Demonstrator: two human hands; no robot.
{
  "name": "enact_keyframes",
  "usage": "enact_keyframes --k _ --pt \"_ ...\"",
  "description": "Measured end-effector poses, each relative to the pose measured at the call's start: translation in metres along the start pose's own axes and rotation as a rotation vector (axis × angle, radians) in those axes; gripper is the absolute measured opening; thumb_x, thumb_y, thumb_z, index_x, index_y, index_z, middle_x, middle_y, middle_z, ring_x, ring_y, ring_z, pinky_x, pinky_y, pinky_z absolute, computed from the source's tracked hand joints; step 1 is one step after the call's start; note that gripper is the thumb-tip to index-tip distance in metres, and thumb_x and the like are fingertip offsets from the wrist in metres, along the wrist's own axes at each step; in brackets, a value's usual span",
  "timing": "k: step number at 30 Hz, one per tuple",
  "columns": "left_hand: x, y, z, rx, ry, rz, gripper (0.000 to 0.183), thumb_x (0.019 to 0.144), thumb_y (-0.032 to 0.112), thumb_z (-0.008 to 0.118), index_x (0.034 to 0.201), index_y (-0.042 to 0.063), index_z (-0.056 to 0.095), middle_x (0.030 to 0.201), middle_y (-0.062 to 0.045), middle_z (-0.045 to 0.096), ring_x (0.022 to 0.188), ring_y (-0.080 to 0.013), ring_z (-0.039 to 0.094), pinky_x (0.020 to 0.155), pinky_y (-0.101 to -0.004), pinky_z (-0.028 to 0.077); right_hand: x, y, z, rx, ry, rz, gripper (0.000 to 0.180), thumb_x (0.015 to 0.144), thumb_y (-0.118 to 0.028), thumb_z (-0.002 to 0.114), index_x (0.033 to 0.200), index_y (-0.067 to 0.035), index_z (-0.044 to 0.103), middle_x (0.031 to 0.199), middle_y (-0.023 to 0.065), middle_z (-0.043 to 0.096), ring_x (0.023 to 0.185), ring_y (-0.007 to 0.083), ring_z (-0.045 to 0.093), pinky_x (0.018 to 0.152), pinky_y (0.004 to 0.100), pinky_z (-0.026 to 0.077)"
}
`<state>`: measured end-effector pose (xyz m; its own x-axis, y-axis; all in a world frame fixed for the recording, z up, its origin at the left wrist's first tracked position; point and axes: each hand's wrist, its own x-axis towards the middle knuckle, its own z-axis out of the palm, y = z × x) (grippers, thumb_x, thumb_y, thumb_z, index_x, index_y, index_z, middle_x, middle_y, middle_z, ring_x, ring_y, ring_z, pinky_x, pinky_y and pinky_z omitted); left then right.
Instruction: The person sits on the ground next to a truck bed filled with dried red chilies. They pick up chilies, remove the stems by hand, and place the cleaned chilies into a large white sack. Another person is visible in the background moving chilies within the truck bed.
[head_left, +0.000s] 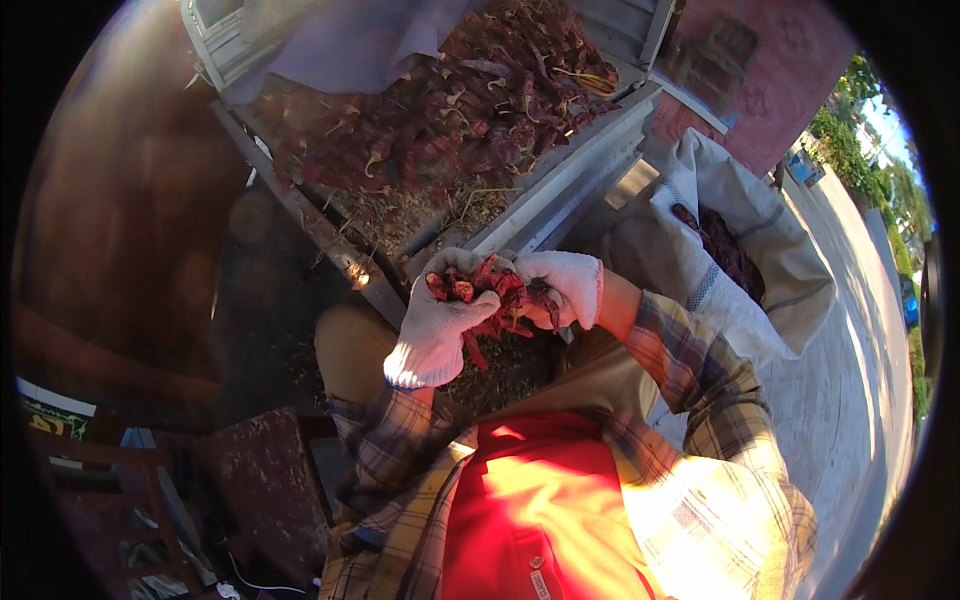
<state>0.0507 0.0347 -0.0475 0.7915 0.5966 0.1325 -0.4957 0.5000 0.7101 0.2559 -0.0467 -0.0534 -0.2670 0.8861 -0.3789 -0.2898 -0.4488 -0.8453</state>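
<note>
Both of my hands wear white knit work gloves and meet above my lap. Several dried red chili peppers (504, 289) are bunched in my left hand (442, 315), its thumb pressed across them. My right hand (566, 285) closes on the right side of the same bunch, with a darker chili poking out below its fingers. Just beyond the hands, a large heap of dried red chilies (450, 120) lies in a metal-sided truck bed (562, 191). Bits of stem and chaff (397, 217) litter the bed's near corner.
At the right, a white woven sack (780, 262) stands with its mouth spread, dark dried chilies (724, 251) inside. A pale sheet (345, 45) covers part of the heap. A worn brown wooden board (255, 487) is at lower left. Concrete pavement (817, 420) runs along the right.
</note>
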Motion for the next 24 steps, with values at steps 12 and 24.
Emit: enact_keyframes --k 12,24 --pt "-0.001 -0.018 -0.019 -0.342 0.102 -0.261 0.025 0.091 0.008 0.066 0.114 0.004 0.062 0.105 -0.008 0.067 0.096 -0.0198 0.064 0.085 -0.0348 0.052 -0.038 -0.044 0.07 -1.182 0.517 -0.722 0.045 0.074 -0.014 0.076 0.117 -0.008 0.064 0.101 0.0094 0.064 0.088 0.0246 0.064 0.074 0.0366 0.052" --pt "-0.004 -0.027 -0.021 -0.356 0.101 -0.229 0.014 0.094 0.005 0.059 0.107 0.003 0.061 0.1 -0.003 0.062 0.09 -0.0143 0.061 0.085 -0.0329 0.051 -0.028 -0.03 0.069 -1.551 0.479 -1.021 0.035 0.078 -0.013 0.071 0.112 -0.006 0.065 0.098 0.0133 0.066 0.084 0.0351 0.063 0.073 0.0434 0.05"
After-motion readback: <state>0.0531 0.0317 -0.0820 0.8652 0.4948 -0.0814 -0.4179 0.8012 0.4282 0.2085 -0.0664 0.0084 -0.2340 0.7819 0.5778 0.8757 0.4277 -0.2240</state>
